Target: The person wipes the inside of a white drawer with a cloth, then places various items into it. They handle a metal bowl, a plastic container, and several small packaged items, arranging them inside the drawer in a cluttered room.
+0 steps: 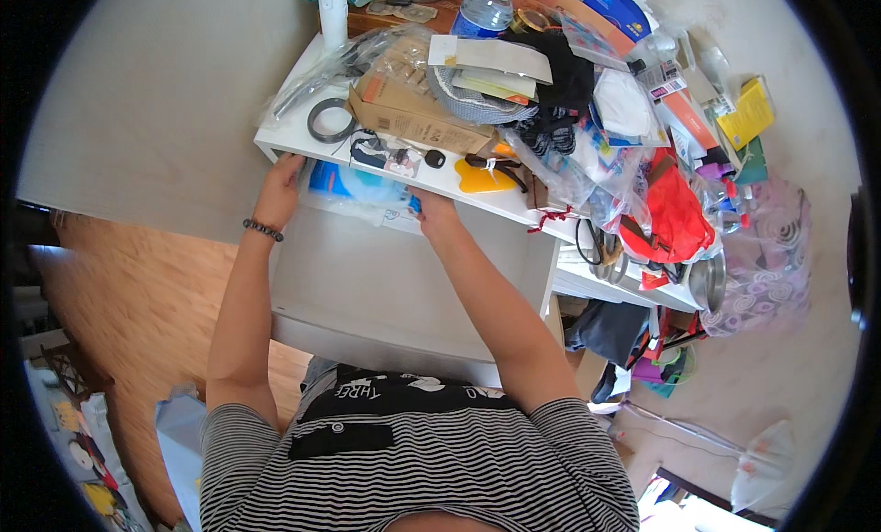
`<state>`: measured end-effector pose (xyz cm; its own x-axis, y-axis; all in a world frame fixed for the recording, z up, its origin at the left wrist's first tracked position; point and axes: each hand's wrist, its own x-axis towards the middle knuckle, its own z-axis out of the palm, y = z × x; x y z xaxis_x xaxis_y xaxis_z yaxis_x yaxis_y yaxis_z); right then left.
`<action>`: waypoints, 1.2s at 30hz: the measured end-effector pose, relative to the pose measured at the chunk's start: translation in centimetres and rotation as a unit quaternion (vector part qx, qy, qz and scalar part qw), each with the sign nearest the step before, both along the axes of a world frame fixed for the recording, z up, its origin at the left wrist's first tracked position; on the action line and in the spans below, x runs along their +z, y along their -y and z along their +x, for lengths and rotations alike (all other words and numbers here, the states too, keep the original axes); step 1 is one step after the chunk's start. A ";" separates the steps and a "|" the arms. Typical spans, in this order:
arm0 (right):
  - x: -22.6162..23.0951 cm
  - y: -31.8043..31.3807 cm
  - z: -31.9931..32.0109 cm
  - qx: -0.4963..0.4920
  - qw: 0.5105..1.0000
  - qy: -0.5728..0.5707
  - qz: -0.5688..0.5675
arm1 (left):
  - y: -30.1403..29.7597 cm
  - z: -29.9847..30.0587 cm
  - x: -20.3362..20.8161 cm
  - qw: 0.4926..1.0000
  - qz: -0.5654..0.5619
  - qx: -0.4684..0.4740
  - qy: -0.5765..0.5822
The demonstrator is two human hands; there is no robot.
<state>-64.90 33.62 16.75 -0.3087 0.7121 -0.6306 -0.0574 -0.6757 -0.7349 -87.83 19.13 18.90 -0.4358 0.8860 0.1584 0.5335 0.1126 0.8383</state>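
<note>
A white drawer (395,284) is pulled out toward me from under a white tabletop (303,82). In its far part lies a blue-and-white plastic package (353,181), partly hidden beneath the tabletop. My right hand (435,212) reaches into the drawer and grips the right end of this package, its fingertips partly out of sight. At the far left corner of the drawer is my left hand (281,190), close to the tabletop's front edge; most of its fingers are hidden. A dark bead bracelet (263,229) circles my left wrist.
On the tabletop are a roll of grey tape (330,121), a cardboard box (413,119), a yellow piece (485,176) and a water bottle (484,11). Bags and a red cloth item (674,211) crowd the right. Wooden floor (156,293) shows at left.
</note>
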 end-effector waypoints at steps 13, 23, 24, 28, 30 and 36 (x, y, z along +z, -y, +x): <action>-6.7 1.7 6.0 0.131 0.790 0.381 0.462 | -4.9 6.7 -3.6 0.839 -0.120 -0.155 -0.508; -1.1 2.5 7.8 0.315 0.809 0.282 0.408 | -5.0 9.5 1.1 0.847 -0.220 -0.184 -0.448; 2.4 2.5 9.2 0.406 0.785 0.235 0.405 | -4.7 9.6 0.7 0.850 -0.207 -0.183 -0.449; 18.3 0.2 14.3 0.388 0.851 0.100 0.339 | -6.9 8.9 -1.8 0.860 -0.285 -0.171 -0.387; 21.3 -4.8 16.4 0.127 0.725 0.253 0.628 | -6.9 8.6 -2.0 0.866 -0.281 -0.173 -0.377; 23.2 -18.1 18.7 -0.022 0.557 0.666 0.496 | -5.4 11.4 2.9 0.837 -0.292 -0.209 -0.413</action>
